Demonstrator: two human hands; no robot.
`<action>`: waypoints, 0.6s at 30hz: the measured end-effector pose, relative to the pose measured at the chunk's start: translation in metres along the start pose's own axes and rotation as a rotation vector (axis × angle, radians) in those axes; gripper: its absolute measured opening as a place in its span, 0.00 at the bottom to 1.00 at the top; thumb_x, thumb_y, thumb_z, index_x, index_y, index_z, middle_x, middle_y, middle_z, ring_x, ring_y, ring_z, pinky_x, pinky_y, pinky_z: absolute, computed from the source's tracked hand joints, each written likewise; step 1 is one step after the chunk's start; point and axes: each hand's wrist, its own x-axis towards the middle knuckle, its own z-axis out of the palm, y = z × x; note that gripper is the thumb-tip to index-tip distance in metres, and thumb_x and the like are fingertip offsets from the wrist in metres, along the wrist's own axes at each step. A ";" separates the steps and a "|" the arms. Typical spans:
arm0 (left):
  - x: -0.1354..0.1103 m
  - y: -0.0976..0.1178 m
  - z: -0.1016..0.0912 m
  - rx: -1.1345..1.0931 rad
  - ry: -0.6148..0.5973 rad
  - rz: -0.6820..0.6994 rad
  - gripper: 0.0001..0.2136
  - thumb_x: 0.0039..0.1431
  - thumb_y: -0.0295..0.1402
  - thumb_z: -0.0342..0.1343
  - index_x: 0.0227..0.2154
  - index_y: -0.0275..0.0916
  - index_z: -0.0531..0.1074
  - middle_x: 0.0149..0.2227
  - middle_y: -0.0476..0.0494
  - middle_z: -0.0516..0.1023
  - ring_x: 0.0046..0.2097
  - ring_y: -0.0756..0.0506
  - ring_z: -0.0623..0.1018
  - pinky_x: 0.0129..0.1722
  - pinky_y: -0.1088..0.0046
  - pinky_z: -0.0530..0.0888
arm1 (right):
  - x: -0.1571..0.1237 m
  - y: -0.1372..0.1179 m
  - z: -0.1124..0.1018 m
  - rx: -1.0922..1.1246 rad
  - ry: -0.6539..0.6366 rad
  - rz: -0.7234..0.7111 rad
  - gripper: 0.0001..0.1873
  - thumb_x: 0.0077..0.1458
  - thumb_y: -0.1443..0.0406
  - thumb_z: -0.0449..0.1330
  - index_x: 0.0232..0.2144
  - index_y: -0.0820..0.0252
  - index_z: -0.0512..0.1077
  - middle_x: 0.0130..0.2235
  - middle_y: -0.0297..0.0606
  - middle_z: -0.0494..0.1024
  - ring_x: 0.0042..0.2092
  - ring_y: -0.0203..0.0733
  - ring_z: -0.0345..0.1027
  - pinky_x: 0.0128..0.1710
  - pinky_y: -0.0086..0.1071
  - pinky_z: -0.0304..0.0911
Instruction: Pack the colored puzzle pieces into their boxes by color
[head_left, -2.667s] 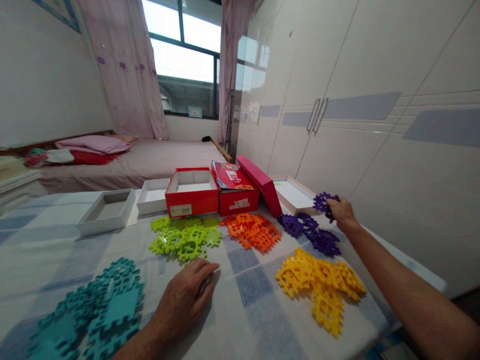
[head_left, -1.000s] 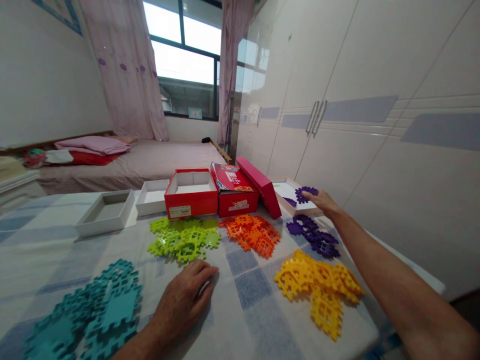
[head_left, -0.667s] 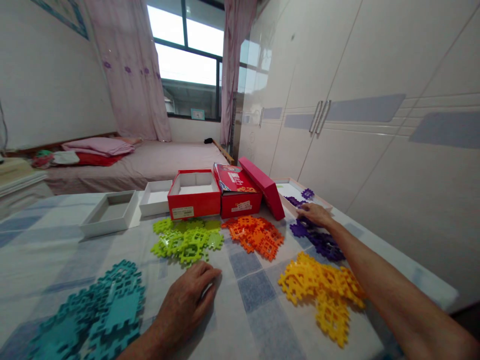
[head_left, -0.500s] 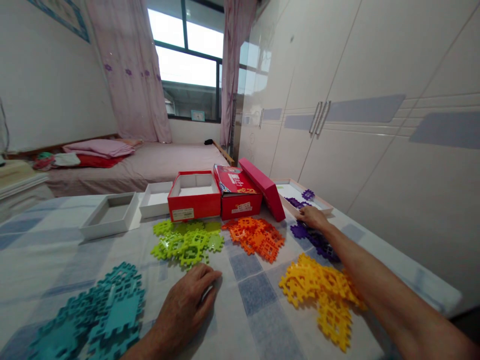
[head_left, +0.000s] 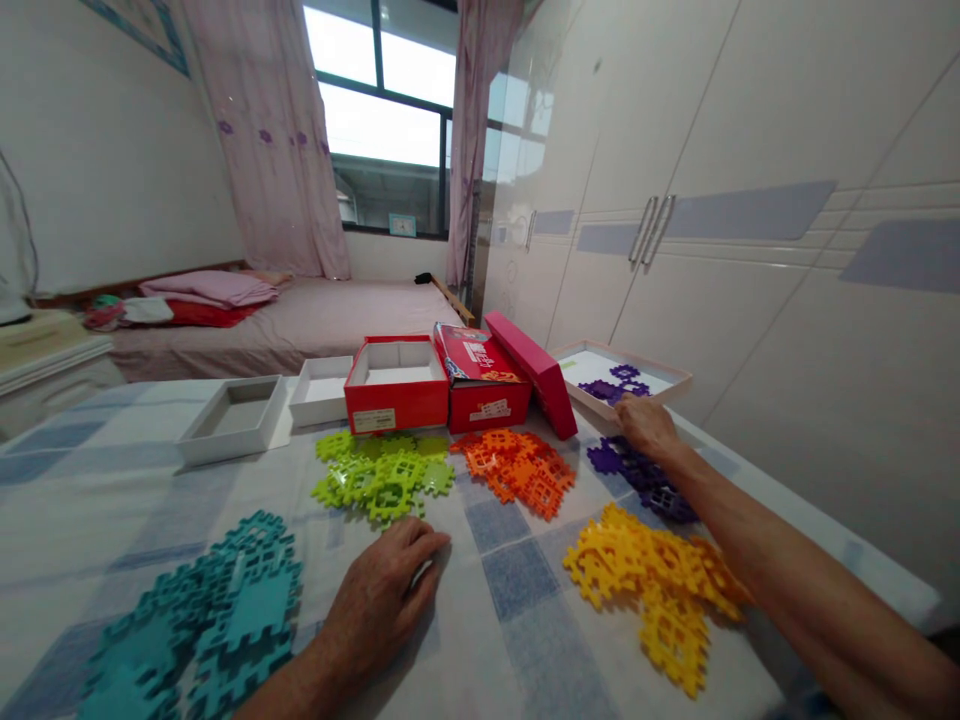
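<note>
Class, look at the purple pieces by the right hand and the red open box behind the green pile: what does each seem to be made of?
Purple pieces: probably moulded plastic, with even colour, a slight sheen and crisp notched edges. Red open box: likely cardboard, with thin straight walls, a matte red outside, a white inside and a stuck-on paper label. The right hand rests on the purple pile.

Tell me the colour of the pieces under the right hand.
Purple pieces, under the right hand, head view.

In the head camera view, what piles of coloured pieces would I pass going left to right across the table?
Teal pile → green pile → orange pile → purple pile, with the right hand on it; the yellow pile overlaps the purple one's span, nearer the camera.
</note>
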 end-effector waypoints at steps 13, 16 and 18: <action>-0.001 -0.002 0.001 -0.002 0.032 0.022 0.13 0.60 0.29 0.46 0.42 0.40 0.73 0.39 0.40 0.74 0.41 0.45 0.74 0.41 0.67 0.72 | 0.006 0.027 0.032 0.111 -0.011 0.036 0.14 0.58 0.62 0.51 0.32 0.62 0.76 0.40 0.44 0.77 0.41 0.43 0.70 0.35 0.30 0.57; 0.000 0.000 0.000 0.002 0.030 0.016 0.13 0.60 0.29 0.46 0.42 0.40 0.73 0.39 0.40 0.74 0.41 0.45 0.74 0.42 0.68 0.73 | 0.006 0.033 0.040 0.140 -0.022 0.060 0.14 0.57 0.62 0.52 0.31 0.61 0.76 0.37 0.42 0.78 0.38 0.42 0.70 0.33 0.30 0.56; 0.000 0.001 -0.001 0.004 0.024 0.013 0.13 0.60 0.29 0.46 0.42 0.40 0.74 0.40 0.40 0.74 0.41 0.45 0.75 0.41 0.68 0.73 | 0.004 0.037 0.043 0.156 -0.024 0.076 0.14 0.57 0.61 0.52 0.31 0.61 0.77 0.37 0.43 0.78 0.38 0.42 0.70 0.32 0.30 0.56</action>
